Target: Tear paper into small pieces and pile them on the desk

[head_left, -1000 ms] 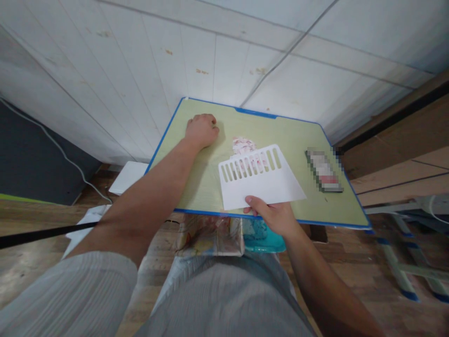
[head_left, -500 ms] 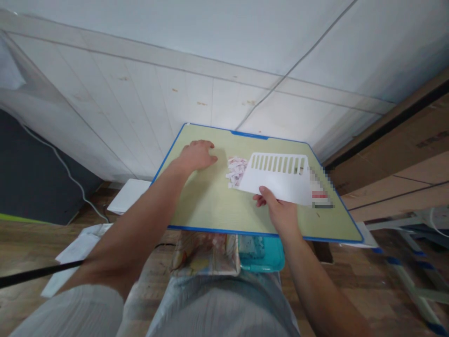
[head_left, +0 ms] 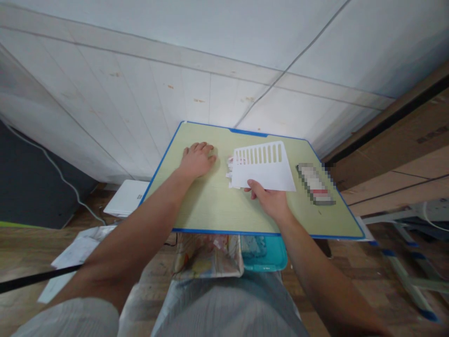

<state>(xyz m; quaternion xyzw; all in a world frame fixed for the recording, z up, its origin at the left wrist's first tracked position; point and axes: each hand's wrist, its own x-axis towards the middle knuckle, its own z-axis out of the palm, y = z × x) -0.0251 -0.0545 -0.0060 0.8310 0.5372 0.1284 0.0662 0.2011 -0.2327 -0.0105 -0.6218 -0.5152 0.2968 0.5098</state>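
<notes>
My right hand (head_left: 268, 199) pinches the near edge of a white slotted sheet (head_left: 263, 175), thumb on top and fingers curled beneath. A row of long slots runs along the sheet's far side. Its left part covers much of a pile of small white and pinkish paper scraps (head_left: 229, 175); some scraps show past the left edge and through the slots. On the left half of the pale green, blue-edged table (head_left: 210, 210) rests my left hand (head_left: 198, 159), palm down, fingers stretched out and holding nothing. It is a short way left of the scraps.
A blurred-out flat object (head_left: 315, 184) lies at the table's right. Below the front edge are a patterned fabric-like bin (head_left: 210, 262) and a turquoise tray (head_left: 271, 255). Cardboard boxes (head_left: 396, 154) stand to the right, a white box (head_left: 128, 196) on the left. A white wall (head_left: 189, 89) rises behind.
My right hand has moved the slotted sheet leftward over the scraps, uncovering the blurred object at right. My left hand has settled flatter on the table.
</notes>
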